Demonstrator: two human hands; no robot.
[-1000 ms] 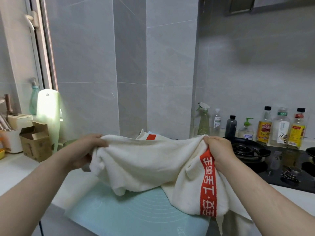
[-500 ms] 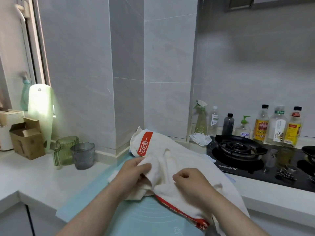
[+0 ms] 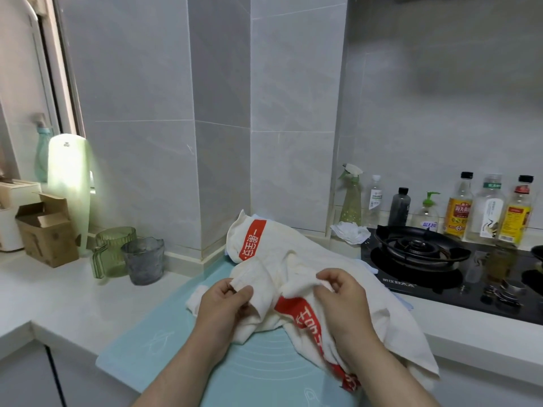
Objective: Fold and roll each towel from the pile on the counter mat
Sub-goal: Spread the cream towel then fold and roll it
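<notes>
A person's two bare forearms reach in from the bottom of the view over a pale blue silicone mat (image 3: 176, 342) spread on a white table (image 3: 58, 304).

The left hand (image 3: 226, 304) pinches a fold of a cream-white towel with a red printed band (image 3: 296, 259) between thumb and curled fingers. The right hand (image 3: 340, 301) curls its fingers round a bunched edge of the same cloth, just beside the left. The towel lies crumpled on the mat, heaped back to the foot of a grey tiled pillar. Whether it is one towel or several in a pile cannot be told.

Left of the mat stand a green ribbed glass jug (image 3: 113, 251) and a grey glass cup (image 3: 144, 259), touching or nearly so. Their contents cannot be made out. Further left sits a brown cardboard box (image 3: 44, 230) with its flaps open, its inside hidden.

On the right, a row of bottles lines the wall behind a black glass gas stove (image 3: 417, 251). It includes a green spray bottle (image 3: 351, 198), a dark bottle (image 3: 399, 205), and two bottles with yellow labels (image 3: 458, 207) holding yellowish liquid.

The mat's near left corner lies close to the table's front edge. The towel's right side drapes over that front edge. A stretch of white table lies between the mat's left edge and the two glasses. The stove's edge runs close beside the towel on the right.
</notes>
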